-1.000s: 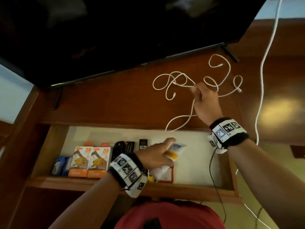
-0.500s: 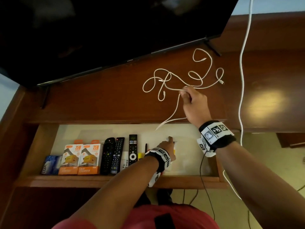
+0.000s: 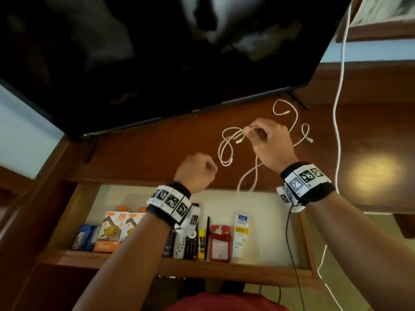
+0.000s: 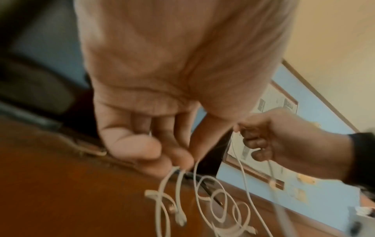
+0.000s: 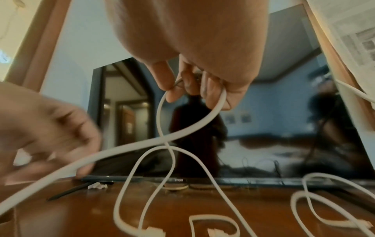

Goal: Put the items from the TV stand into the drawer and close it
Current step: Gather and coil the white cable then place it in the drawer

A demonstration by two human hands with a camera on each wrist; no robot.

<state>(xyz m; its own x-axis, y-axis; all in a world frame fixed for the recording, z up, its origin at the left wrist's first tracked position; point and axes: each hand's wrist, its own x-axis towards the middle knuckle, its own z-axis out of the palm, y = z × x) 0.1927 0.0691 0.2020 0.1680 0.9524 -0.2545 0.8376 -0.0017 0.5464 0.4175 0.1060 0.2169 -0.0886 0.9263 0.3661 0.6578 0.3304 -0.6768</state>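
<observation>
A tangled white cable [image 3: 226,151] lies in loops on the brown TV stand top [image 3: 146,149]. My right hand [image 3: 267,140] grips one strand and holds it off the wood; the right wrist view shows that white cable [image 5: 190,126] running through its curled fingers. Just left of the loops, my left hand [image 3: 197,169] is curled like a fist. In the blurred left wrist view its fingertips [image 4: 178,160] seem to pinch strands of the cable [image 4: 205,189]. The drawer [image 3: 224,272] below stands open, with one strand hanging over its back edge.
In the drawer lie a blue box [image 3: 85,239], orange charger boxes [image 3: 112,230], remotes [image 3: 190,243], a yellow glue stick [image 3: 201,245], a black pen [image 3: 207,236], a red card holder [image 3: 220,245] and a white tube [image 3: 241,234]. The TV [image 3: 157,52] overhangs the stand. Another white cord [image 3: 336,108] hangs at right.
My left hand left the white tube in the drawer and rose to the cable loops on the stand. My right hand kept its grip and lifted the strand slightly.
</observation>
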